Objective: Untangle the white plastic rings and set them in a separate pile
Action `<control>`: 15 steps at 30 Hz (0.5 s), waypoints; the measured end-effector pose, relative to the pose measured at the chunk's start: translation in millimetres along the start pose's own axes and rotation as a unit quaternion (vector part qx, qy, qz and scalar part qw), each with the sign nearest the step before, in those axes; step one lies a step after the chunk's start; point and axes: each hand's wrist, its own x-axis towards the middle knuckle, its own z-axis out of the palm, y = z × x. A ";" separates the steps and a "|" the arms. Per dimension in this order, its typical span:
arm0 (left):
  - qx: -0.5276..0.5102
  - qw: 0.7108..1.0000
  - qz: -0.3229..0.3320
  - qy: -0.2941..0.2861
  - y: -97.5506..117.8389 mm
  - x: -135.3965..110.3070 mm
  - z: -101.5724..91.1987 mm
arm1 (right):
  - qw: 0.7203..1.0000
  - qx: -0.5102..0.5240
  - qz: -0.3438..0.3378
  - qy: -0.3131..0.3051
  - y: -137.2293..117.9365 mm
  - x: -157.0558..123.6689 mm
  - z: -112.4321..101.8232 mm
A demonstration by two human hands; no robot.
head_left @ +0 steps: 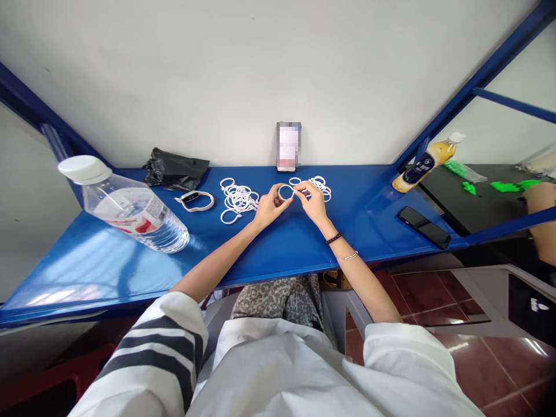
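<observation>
Between both hands, just over the blue tabletop, I hold a thin white ring (285, 185). My left hand (271, 205) grips its left and lower side between thumb and fingers. With closed fingertips, my right hand (314, 202) pinches the ring's right side, where a small tab or joint seems to be; the fingers partly hide it. Left of my left hand lies a tangled pile of similar white rings (240, 198). A smaller group of white rings (320, 182) is behind and beside my right hand, partly covered by it.
A phone (288, 147) leans against the wall on the blue table (278, 249). To the left are a water bottle (134, 214), a black plastic bag (176, 168) and a watch (195, 200). At right stand a yellow drink bottle (428, 162) and a dark phone (424, 226). Another person's arm (542, 223) shows far right.
</observation>
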 end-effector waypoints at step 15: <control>-0.004 1.000 -0.008 -0.014 -2.6 0.4 1.9 | 1.000 -0.025 -0.003 -0.001 -1.1 -0.6 -3.1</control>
